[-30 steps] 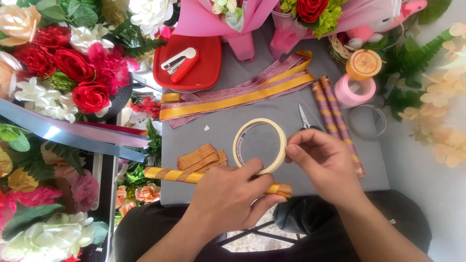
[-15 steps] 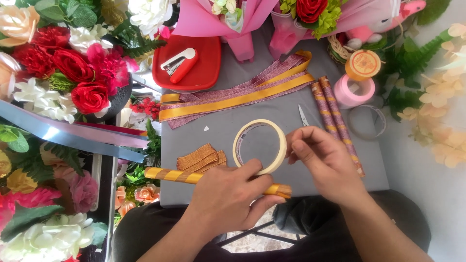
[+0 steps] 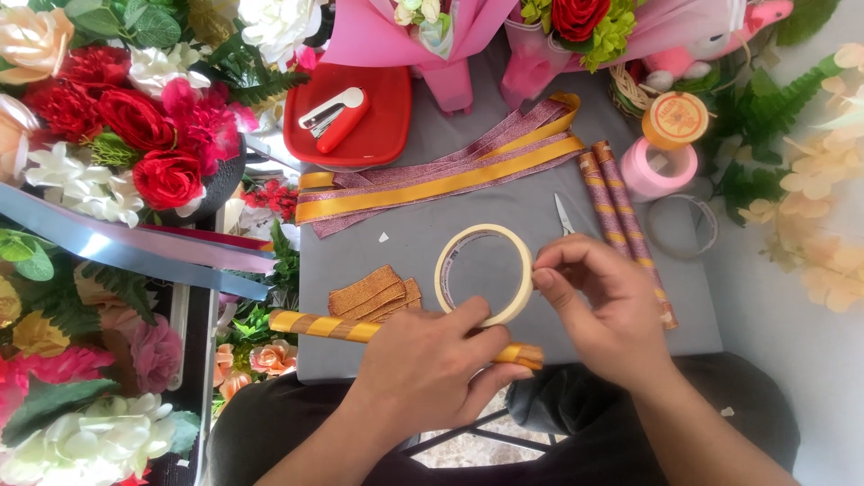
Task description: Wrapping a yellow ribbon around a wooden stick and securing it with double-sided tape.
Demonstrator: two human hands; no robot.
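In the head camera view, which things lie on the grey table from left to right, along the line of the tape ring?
Folded gold ribbon pieces → left hand → cream tape ring → right hand → two wrapped sticks

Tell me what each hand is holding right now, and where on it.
Both hold the cream masking-tape ring: the left hand grips its near rim and rests on the gold-striped wrapped stick; the right hand pinches its right edge with the fingertips.
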